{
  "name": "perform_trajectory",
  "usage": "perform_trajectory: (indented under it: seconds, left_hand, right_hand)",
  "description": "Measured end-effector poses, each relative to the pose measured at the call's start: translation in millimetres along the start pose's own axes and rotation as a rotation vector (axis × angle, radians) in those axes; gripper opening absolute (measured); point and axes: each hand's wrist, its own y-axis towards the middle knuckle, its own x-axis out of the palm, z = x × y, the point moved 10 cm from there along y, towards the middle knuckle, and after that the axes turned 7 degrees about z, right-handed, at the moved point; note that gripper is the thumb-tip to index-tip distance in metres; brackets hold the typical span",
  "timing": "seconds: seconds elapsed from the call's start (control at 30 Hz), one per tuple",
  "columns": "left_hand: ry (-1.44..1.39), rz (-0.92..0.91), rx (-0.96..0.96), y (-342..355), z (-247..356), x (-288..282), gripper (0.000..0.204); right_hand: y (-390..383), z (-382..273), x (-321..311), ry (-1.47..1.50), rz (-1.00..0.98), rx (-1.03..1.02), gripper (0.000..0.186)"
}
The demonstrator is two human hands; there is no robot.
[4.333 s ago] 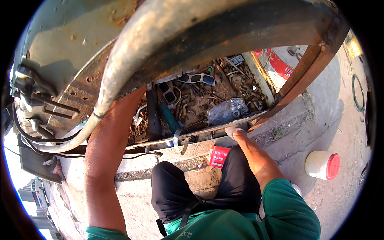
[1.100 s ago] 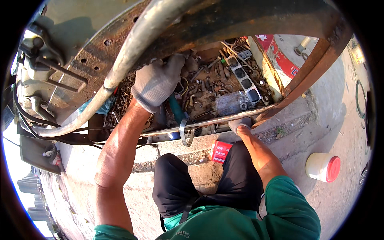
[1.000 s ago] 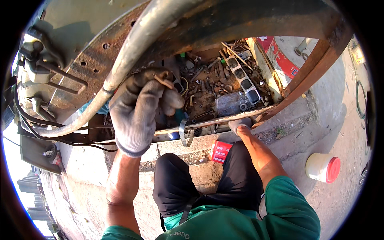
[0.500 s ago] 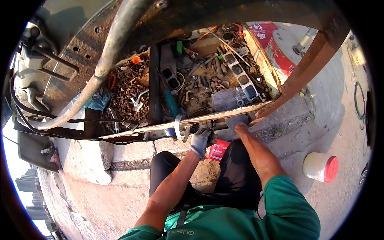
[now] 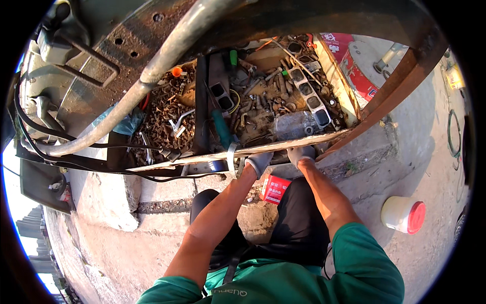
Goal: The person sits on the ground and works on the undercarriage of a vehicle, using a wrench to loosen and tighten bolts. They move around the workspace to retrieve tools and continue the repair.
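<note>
My left hand and my right hand, both in grey-white gloves, reach in beneath the front board of a wooden tray. Their fingers pass under its edge and are mostly hidden, so what they touch or hold there does not show. Just below my left hand, by my right knee, is a red packet. A pale metal loop hangs over the board beside my left wrist. On the tray's near side lie a teal-handled tool and a clear plastic bottle.
Rusty bolts fill the left compartment; mixed hardware and a slotted metal bar lie in the right one. A thick grey pipe and a rusty beam cross overhead. A white bucket with a red lid stands at right.
My left hand has moved forward and slightly right, under the front board. The dark object beside its fingers is out of sight. The tray appears slightly lower and farther right in view.
</note>
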Motion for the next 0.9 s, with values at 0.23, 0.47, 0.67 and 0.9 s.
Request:
perform_trajectory:
  seconds: [0.23,0.47,0.67,0.9]
  left_hand:
    - [-0.772,-0.046,-0.248,-114.8,149.7,-139.0,0.029]
    - [-0.344,0.631,0.099,-204.4,225.4,-367.0,0.028]
    - [0.098,0.704,0.145,-128.8,223.5,-413.0,0.022]
    - [0.202,0.605,-0.207,-95.7,146.4,-395.1,0.034]
  right_hand:
    - [12.7,49.1,48.2,0.061,0.035,0.053,0.063]
    - [-9.2,17.7,2.0,0.149,0.02,0.073,0.061]
    - [-21.7,34.6,-20.2,0.363,-0.052,0.042,0.055]
    - [-111.7,-59.1,-120.0,0.818,-0.464,-0.236,0.04]
